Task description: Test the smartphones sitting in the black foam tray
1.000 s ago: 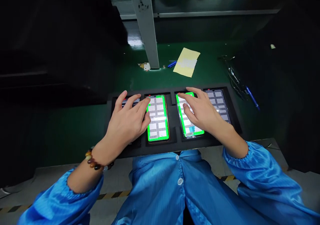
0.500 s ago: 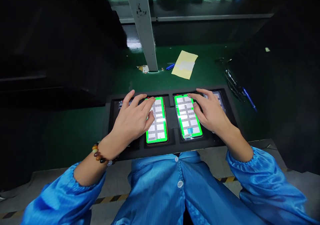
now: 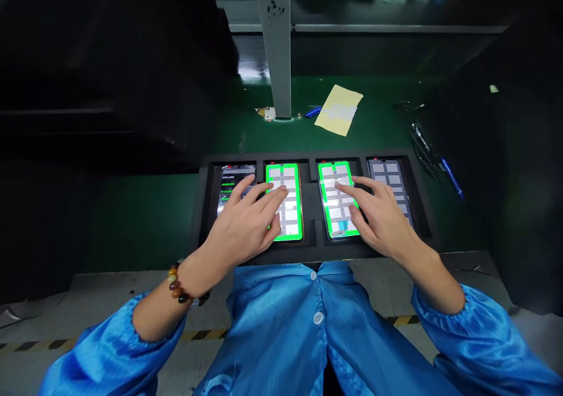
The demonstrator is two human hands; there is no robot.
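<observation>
Several smartphones lie face up in a row in the recesses of a black tray (image 3: pixel 311 208). My left hand (image 3: pixel 246 220), fingers apart, reaches over the left-middle phone (image 3: pixel 291 214), whose lit screen has a green border and a grid of pale blocks; a fingertip rests at its screen. Under that hand the far-left phone (image 3: pixel 226 188), with a dark screen of green and white text, is partly covered. My right hand (image 3: pixel 378 211) is open, its index fingertip at the similar green-bordered screen of the right-middle phone (image 3: pixel 329 202). Partly behind the right hand sits the far-right phone (image 3: pixel 393 176), showing a dimmer grid.
Beyond the tray, a yellow paper (image 3: pixel 338 111) and a blue pen (image 3: pixel 314 112) lie near a grey post (image 3: pixel 281 61). A blue pen (image 3: pixel 453 178) and a dark cable (image 3: pixel 422 141) are at the right. Dark panels (image 3: pixel 505 196) flank the green table (image 3: pixel 141 220).
Both hands have moved from the upper part of the two middle screens down toward their middle. More of the far-left and far-right phones shows. The camera view has shifted slightly.
</observation>
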